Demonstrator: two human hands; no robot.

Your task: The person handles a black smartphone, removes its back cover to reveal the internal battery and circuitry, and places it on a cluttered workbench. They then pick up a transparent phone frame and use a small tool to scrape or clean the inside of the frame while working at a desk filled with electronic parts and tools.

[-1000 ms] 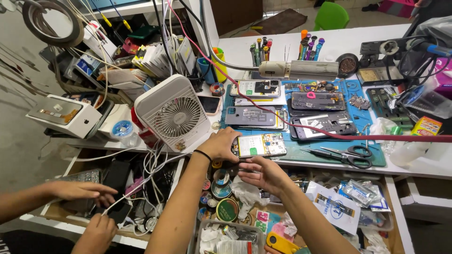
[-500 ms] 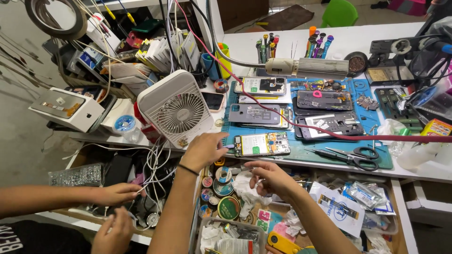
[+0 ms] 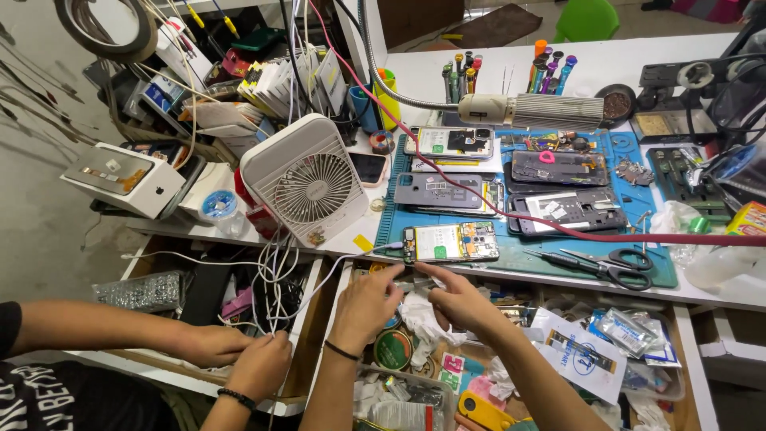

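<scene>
— Cluttered white tabletop (image 3: pixel 479 68), wall to wall with repair gear. What sits on it?

— Biggest is a blue work mat (image 3: pixel 531 243) carrying several opened phones. To its left stands a white desk fan (image 3: pixel 307 182), facing the camera. A gooseneck lamp (image 3: pixel 531 112) hangs over the mat, and a red cable (image 3: pixel 606 234) runs across it.

— And below the edge?

— An open drawer (image 3: pixel 558 351) full of tape rolls, packets and crumpled paper, right under the hands. Beside it, on the left, a second drawer (image 3: pixel 183 295) holds a tangle of white cables (image 3: pixel 271 279) — another person's two hands (image 3: pixel 231 355) rest at that tangle.

— What is the person working at?

— An opened phone (image 3: pixel 451 242) with its board showing, lying at the mat's front edge, just above both hands. Black scissors (image 3: pixel 618 259) lie further right on the mat.

— The hands themselves?

— Left hand (image 3: pixel 369 299), with a black wristband, has its fingers curled and the fingertips pinched together just under the phone. Right hand (image 3: pixel 461 299) meets it there, forefinger stretched toward the left fingertips. What they pinch is too small to make out; neither touches the phone.
</scene>
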